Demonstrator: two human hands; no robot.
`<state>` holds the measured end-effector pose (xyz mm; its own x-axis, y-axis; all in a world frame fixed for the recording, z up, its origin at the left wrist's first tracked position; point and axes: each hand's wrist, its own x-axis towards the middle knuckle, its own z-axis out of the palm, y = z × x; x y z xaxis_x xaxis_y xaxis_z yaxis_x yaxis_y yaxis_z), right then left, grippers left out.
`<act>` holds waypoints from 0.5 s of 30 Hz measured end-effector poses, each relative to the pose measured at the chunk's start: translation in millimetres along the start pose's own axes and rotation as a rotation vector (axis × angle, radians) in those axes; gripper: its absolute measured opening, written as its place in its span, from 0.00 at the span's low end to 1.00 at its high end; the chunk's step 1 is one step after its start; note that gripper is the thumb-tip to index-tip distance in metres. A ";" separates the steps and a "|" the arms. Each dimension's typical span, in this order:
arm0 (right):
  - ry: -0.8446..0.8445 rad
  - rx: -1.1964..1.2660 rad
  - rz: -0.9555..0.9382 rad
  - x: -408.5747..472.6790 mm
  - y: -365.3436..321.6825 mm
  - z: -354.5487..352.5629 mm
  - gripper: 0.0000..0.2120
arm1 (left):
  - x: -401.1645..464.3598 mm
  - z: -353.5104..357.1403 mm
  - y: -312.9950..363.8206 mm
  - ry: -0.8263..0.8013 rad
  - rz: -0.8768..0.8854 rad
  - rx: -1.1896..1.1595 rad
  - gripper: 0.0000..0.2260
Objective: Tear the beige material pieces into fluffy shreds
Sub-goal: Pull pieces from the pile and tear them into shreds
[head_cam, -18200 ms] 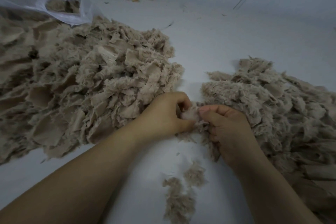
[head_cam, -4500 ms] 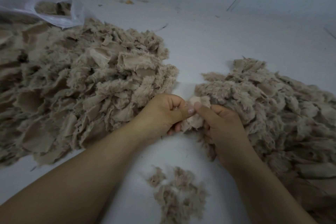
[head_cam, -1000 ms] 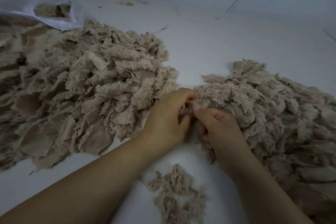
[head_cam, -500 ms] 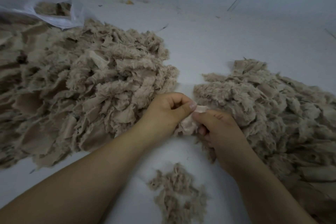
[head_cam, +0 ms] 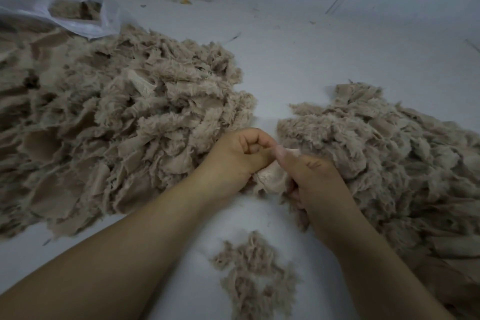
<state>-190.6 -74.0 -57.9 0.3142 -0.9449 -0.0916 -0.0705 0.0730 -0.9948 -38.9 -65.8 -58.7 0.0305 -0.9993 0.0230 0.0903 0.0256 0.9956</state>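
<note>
A small beige fabric piece (head_cam: 271, 176) is held between both hands at the centre of the white surface. My left hand (head_cam: 240, 154) pinches its left edge with curled fingers. My right hand (head_cam: 311, 179) grips its right side, thumb pointing toward the left hand. A large pile of beige pieces (head_cam: 111, 127) lies to the left. A second pile (head_cam: 384, 158) spreads to the right, behind my right hand. A small heap of fluffy shreds (head_cam: 254, 275) lies below the hands, between my forearms.
A white plastic bag (head_cam: 59, 8) with more beige material inside lies at the far left corner. The white surface (head_cam: 311, 60) stretches beyond the piles, with a few scattered crumbs near the back.
The hands have stayed together on the piece, shifting their pinch slightly. The shred heap below them has grown since the earliest frame.
</note>
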 end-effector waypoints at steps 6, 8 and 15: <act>0.078 -0.036 -0.048 4.2 6.0 3.2 0.26 | 2.4 0.0 -7.6 0.213 0.037 -0.121 0.09; 0.110 0.015 -0.024 4.7 6.2 1.5 0.26 | 2.3 -2.0 -5.7 0.210 -0.025 -0.134 0.09; 0.101 0.095 -0.010 4.5 7.9 -3.6 0.25 | 0.0 -15.1 6.7 -0.275 -0.143 0.172 0.13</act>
<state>-193.2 -78.8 -66.0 0.2176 -0.9726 -0.0819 0.0240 0.0892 -0.9957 -23.3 -65.2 -53.4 -0.2416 -0.9633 -0.1171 -0.0956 -0.0965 0.9907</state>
